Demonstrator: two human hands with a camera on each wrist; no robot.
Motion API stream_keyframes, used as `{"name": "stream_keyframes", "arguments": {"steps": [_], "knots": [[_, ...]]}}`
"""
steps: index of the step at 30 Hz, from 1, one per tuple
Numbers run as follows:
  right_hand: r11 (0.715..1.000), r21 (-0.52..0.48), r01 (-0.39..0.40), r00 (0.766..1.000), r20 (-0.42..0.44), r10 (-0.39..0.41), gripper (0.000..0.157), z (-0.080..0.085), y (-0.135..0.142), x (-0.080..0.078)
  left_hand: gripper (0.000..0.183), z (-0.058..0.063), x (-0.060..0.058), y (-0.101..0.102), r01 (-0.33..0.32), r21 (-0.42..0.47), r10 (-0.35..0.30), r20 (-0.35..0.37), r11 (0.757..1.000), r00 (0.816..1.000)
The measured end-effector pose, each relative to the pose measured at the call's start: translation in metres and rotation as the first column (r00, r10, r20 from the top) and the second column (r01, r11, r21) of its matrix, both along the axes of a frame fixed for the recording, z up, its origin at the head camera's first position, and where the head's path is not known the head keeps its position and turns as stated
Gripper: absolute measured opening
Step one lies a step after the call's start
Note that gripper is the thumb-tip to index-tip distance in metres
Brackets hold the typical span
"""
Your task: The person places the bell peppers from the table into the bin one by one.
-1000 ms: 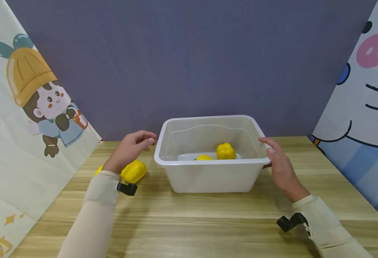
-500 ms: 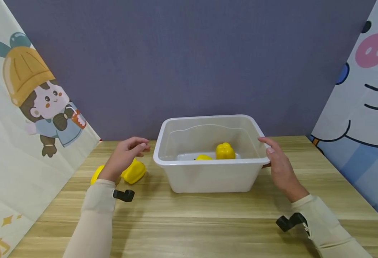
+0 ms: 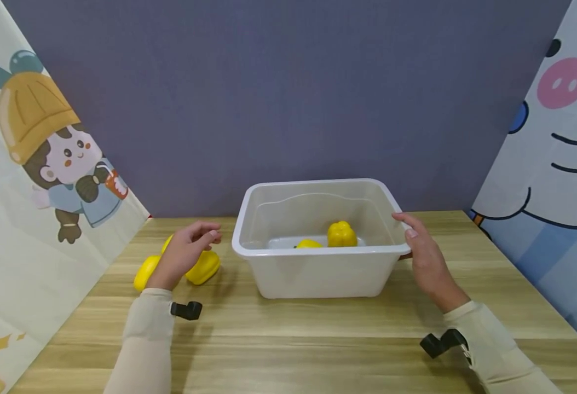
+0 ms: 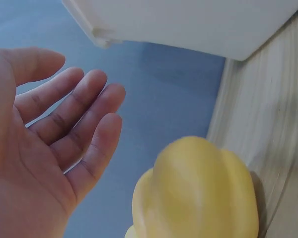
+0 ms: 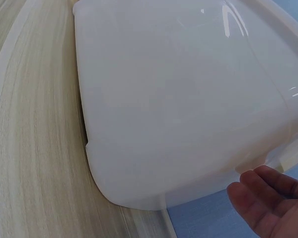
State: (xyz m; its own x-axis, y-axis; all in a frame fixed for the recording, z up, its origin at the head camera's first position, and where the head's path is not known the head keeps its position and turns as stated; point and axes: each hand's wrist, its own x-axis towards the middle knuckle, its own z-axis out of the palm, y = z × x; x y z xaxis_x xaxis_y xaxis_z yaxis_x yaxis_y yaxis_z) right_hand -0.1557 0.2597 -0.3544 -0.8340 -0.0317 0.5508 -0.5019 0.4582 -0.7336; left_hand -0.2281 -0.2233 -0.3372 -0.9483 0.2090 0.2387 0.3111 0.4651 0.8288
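Observation:
A white plastic bin point(image 3: 318, 276) stands on the table with two yellow bell peppers inside: one upright at the right point(image 3: 341, 235), another pepper point(image 3: 309, 244) partly hidden by the front wall. My right hand point(image 3: 428, 262) grips the bin's right rim, thumb above and fingers below; in the right wrist view its fingers point(image 5: 260, 198) lie beneath the rim. Left of the bin, my left hand point(image 3: 184, 257) hovers with relaxed fingers, holding nothing. Around it lie yellow bell peppers: one to the right point(image 3: 203, 268), one to the left point(image 3: 145, 272), and a partly hidden one behind point(image 3: 167, 242).
The wood-grain table point(image 3: 278, 350) meets a dark blue-grey panel point(image 3: 288, 98) just behind the bin. Cartoon-printed cloth walls point(image 3: 17, 235) close in the left side, with a similar wall point(image 3: 559, 246) on the right.
My left hand has drawn away from the bin's left rim, moving left and toward me over the loose peppers. My right hand keeps its hold on the bin, which stays in place.

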Motion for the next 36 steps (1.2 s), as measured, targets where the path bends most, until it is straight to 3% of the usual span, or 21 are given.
{"name": "stream_keyframes", "arguments": {"steps": [7, 13, 21, 29, 36], "knots": [[1.0, -0.005, -0.001, 1.0, 0.001, 0.001, 0.046, 0.0, 0.0, 0.0, 0.041, -0.003, 0.001, -0.008, -0.058, -0.054, 0.058, -0.003, 0.997, 0.998], [1.0, 0.002, 0.002, 1.0, -0.015, -0.002, 0.046, -0.001, 0.003, 0.0, 0.037, -0.005, -0.002, -0.013, -0.112, -0.152, 0.1, -0.085, 0.982, 0.991], [1.0, -0.007, -0.004, 1.0, -0.017, 0.004, 0.046, -0.002, 0.001, -0.001, 0.031, -0.008, 0.0, -0.021, -0.15, -0.239, 0.12, -0.135, 0.959, 0.984], [0.999, -0.037, -0.01, 1.0, -0.009, 0.01, 0.045, -0.001, 0.001, 0.0, 0.033, -0.013, -0.004, -0.027, -0.146, -0.323, 0.112, -0.122, 0.935, 0.986], [0.999, -0.031, -0.014, 1.0, -0.012, 0.014, 0.046, 0.0, 0.0, 0.0, 0.033, -0.022, -0.011, -0.031, -0.113, -0.413, 0.058, -0.143, 0.904, 0.988]]}}
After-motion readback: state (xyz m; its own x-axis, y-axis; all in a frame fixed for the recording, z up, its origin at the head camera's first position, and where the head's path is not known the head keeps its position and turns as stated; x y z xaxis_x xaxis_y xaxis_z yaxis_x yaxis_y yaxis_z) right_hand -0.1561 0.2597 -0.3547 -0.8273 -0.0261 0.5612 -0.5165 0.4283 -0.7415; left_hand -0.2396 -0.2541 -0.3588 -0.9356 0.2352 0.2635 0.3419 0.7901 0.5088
